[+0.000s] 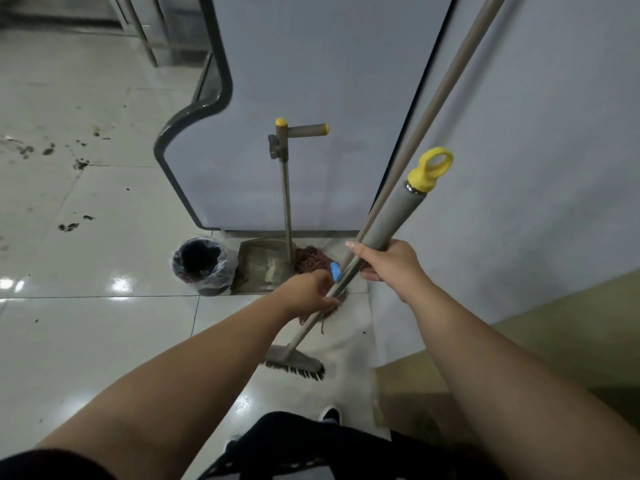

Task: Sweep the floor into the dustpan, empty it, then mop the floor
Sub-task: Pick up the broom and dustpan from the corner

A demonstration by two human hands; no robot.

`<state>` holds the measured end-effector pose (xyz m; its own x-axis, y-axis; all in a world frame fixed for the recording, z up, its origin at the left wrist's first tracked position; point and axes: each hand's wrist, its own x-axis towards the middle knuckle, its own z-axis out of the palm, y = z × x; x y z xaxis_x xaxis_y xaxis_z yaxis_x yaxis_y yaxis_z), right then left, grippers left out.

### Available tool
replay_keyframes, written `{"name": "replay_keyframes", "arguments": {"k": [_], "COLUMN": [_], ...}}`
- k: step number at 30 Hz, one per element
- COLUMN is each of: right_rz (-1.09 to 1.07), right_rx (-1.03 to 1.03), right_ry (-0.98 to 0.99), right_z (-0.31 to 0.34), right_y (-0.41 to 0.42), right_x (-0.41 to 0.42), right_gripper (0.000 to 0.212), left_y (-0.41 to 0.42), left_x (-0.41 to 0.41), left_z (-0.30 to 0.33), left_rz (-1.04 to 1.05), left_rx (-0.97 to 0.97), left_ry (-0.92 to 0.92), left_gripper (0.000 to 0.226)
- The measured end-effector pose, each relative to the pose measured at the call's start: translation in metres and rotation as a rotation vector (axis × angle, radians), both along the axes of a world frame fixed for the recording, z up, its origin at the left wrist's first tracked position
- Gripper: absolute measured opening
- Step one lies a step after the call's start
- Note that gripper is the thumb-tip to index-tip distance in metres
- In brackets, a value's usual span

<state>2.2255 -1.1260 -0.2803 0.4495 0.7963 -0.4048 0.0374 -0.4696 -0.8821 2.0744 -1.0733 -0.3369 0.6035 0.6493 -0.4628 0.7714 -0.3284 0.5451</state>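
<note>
A grey broom [398, 220] with a yellow loop cap leans across the middle, its brush head [294, 362] on the floor near my feet. My right hand [384, 259] grips the padded upper handle. My left hand [311, 289] holds the thin metal shaft lower down. A grey upright dustpan [258, 268] with a tall yellow-tipped handle stands against the grey panel. The reddish mop head [310, 259] lies beside the dustpan, and its long pole [446, 84] leans up to the right. Dark dirt specks [71, 226] lie on the white tiles at left.
A small black bin [202, 265] lined with a clear bag stands left of the dustpan. A tall grey panel [311, 81] and a wall [554, 133] close off the back and right. A tan ledge [519, 341] runs at lower right. Metal legs [145, 36] stand far left.
</note>
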Motion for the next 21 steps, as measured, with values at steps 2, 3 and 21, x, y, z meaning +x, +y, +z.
{"name": "replay_keyframes", "arguments": {"k": [2, 3, 21], "right_rz": [0.025, 0.037, 0.059], "right_rx": [-0.02, -0.034, 0.014], "right_ry": [0.004, 0.02, 0.248], "right_z": [0.003, 0.004, 0.021], "right_y": [0.003, 0.004, 0.045], "right_x": [-0.026, -0.039, -0.249], "right_gripper": [0.02, 0.021, 0.036], "left_y": [-0.003, -0.003, -0.005], "left_x": [-0.019, -0.031, -0.265], "left_z": [0.001, 0.001, 0.007], "left_rz": [0.002, 0.019, 0.507], "left_rx": [-0.003, 0.007, -0.131], "left_ry": [-0.024, -0.027, -0.626], "left_gripper": [0.028, 0.023, 0.02]}}
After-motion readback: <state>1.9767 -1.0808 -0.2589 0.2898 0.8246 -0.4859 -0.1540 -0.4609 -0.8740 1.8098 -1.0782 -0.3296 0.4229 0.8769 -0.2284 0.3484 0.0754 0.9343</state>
